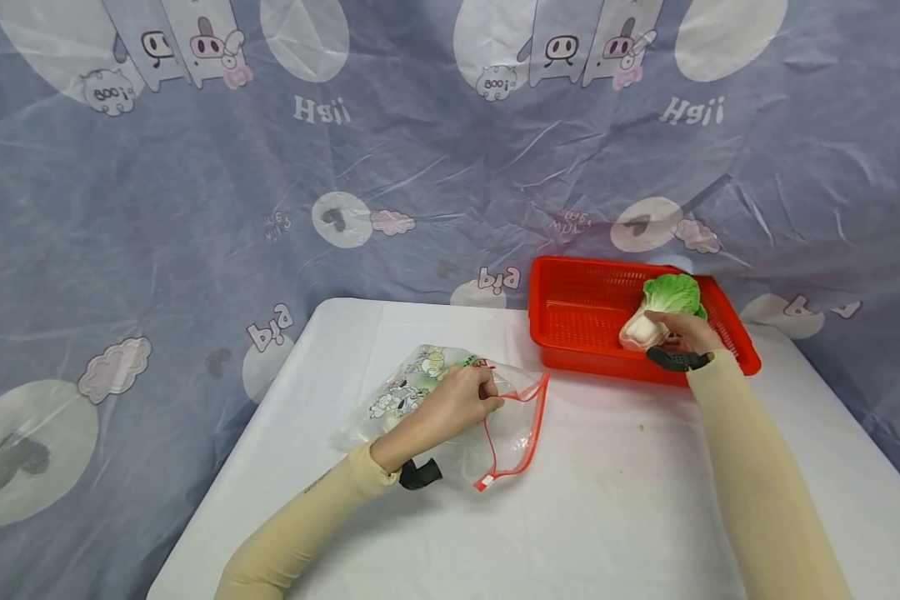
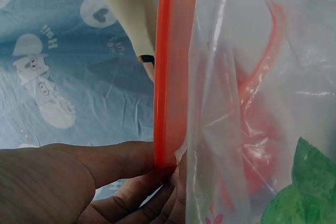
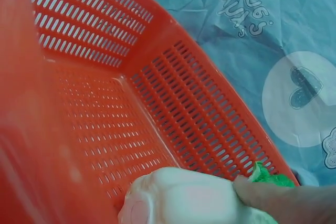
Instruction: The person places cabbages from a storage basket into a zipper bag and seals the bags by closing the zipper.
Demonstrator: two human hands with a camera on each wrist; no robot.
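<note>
My left hand [image 1: 461,402] pinches the red-edged opening of a clear zip bag [image 1: 512,442] printed with cartoon figures. In the left wrist view the thumb and fingers close on the bag's red zip strip [image 2: 164,77], and something leafy and green [image 2: 299,192] shows through the plastic. Over at the right, my right hand [image 1: 688,332] grips a Chinese cabbage [image 1: 671,293] with a white stem and green leaves, at the right end of a red plastic basket [image 1: 577,354]. The right wrist view shows the thumb against the cabbage's white stem [image 3: 194,195]; the other fingers are hidden there.
The basket's slotted walls [image 3: 199,114] rise around the cabbage. Under everything lies a white-covered table [image 1: 570,533], with a tiny green scrap [image 1: 641,427] in front of the basket. A blue-grey printed cloth [image 1: 435,150] hangs behind the table.
</note>
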